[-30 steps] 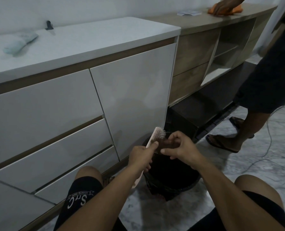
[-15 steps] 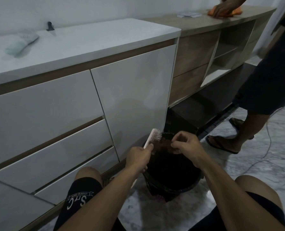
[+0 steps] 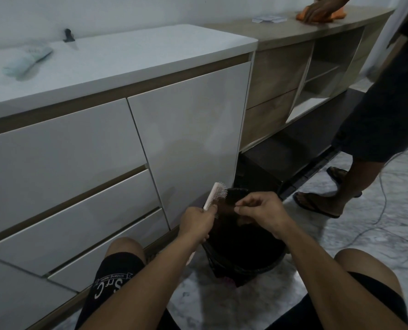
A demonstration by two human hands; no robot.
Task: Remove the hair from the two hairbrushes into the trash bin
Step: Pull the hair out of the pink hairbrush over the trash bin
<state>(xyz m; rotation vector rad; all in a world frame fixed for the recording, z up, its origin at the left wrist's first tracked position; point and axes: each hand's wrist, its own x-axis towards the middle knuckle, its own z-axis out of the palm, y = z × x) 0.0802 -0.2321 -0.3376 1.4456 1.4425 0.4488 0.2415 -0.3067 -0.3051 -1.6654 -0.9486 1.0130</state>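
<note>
My left hand grips a pale pink hairbrush by its handle, with the bristled head tilted up and to the right. Brown hair stretches from the bristles to my right hand, whose fingers pinch it. Both hands hover over the black trash bin on the floor between my knees. A second, light blue hairbrush lies on the white countertop at the far left.
White cabinet with drawers stands close in front of the bin. Another person's legs in sandals stand at right, with a hand wiping the wooden counter with an orange cloth. A thin cable runs across the marble floor.
My right hand has pulled slightly to the right, away from the brush, drawing the hair off the bristles. The brush in my left hand has barely shifted.
</note>
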